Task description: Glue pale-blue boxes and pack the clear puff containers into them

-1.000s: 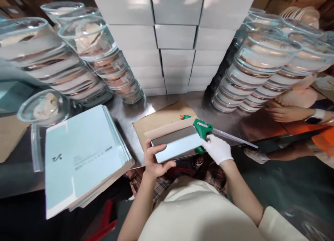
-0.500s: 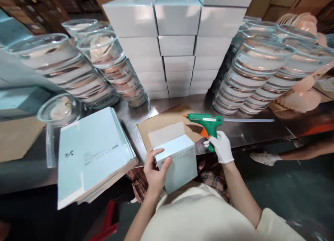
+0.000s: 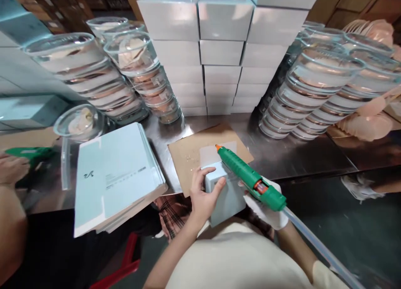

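A: Where is the small box [image 3: 226,197]?
B: At the table's near edge, over the cardboard sheet [image 3: 191,153]; the bare left hand [image 3: 205,197] grips its corner.
A: And the gloved right hand [image 3: 265,207]?
B: Closed around 1 green glue gun [image 3: 247,177], nozzle above the open flap.

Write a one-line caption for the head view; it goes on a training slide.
Left hand steadies a pale box while the gloved right hand aims a green glue gun at its flap.
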`<state>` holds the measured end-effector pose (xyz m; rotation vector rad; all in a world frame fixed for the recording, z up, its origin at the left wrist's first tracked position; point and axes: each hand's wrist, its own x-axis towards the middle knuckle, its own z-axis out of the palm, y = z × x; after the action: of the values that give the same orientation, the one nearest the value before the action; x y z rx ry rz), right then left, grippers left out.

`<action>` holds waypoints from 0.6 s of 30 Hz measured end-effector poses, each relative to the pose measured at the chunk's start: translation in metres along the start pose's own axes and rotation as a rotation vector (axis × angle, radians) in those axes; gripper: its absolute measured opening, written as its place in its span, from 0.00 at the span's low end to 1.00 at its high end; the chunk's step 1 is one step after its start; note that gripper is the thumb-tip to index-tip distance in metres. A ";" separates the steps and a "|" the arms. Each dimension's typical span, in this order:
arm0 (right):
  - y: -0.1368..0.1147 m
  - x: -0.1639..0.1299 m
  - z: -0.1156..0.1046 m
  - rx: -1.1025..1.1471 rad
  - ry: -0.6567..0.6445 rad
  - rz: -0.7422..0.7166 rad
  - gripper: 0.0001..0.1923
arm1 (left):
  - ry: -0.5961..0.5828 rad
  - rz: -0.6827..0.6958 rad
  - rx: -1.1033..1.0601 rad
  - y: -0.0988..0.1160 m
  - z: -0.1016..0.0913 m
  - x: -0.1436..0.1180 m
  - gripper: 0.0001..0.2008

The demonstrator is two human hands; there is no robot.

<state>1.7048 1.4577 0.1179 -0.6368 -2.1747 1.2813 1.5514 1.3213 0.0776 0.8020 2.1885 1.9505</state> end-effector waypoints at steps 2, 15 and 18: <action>-0.004 0.001 0.007 -0.054 -0.015 -0.114 0.06 | -0.014 0.032 0.004 0.002 0.001 -0.001 0.15; 0.031 0.008 -0.010 -0.081 0.141 0.177 0.09 | 0.002 -0.061 -0.007 -0.003 -0.006 -0.004 0.17; 0.045 0.020 -0.018 0.068 0.236 0.448 0.14 | 0.001 -0.099 -0.030 -0.006 -0.010 -0.003 0.18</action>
<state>1.7076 1.5018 0.0896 -1.2311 -1.8468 1.4068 1.5479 1.3109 0.0732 0.6750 2.1503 1.9330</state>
